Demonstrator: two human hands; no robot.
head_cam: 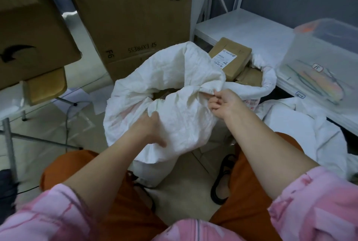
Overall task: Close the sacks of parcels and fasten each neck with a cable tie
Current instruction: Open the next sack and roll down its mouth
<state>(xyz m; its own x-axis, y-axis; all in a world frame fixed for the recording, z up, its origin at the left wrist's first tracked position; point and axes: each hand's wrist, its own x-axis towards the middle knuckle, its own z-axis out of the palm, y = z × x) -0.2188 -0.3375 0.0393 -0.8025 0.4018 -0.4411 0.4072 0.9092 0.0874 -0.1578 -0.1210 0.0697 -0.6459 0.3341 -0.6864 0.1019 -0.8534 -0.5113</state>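
Note:
A white woven sack (166, 78) stands on the floor between my knees, its mouth partly gathered but still gaping. My left hand (149, 128) grips a bunch of the near rim fabric. My right hand (222, 103) pinches the right side of the rim with curled fingers. Behind it stands a second white sack (269, 80), its mouth rolled open, holding brown parcel boxes (230, 56) with a shipping label. I see no cable tie in either hand.
Large cardboard boxes (135, 17) stand behind the sacks, another (29, 33) on the left. A clear plastic bin (325, 62) sits on a white shelf (251, 29) at right. More white sack fabric (302, 130) lies by my right knee. Metal legs (11, 143) at left.

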